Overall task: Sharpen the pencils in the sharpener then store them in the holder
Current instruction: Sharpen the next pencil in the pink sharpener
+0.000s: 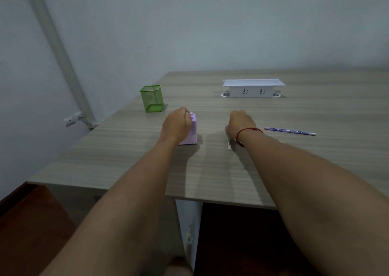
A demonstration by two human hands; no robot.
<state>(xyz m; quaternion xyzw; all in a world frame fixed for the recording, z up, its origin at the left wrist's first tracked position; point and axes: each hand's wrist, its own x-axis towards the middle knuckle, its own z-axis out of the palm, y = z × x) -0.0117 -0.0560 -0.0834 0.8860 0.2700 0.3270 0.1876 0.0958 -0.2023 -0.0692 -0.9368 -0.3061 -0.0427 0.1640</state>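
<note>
Grey-brown wood grain runs across our desk (210, 170), which stands against a pale bluish wall (189, 22). A white pipe (56, 50) slants down that wall to a small fitting (72, 118) near the desk's left corner. Dark reddish floor (31, 233) shows below the desk's near edge.

Toward the back sits a white socket box (252, 88) with its lid raised. A green mesh holder (152, 98) stands at the left rear.

Our left hand (175, 125) is wrapped around a lilac sharpener (192, 134) standing on the desk, just in front of the holder. Our right hand (240, 124), with a red string (248, 131) at the wrist, is closed on a pencil (229, 145) whose end pokes out below the palm. Another purple pencil (289, 131) lies flat on the desk, near the right wrist.
</note>
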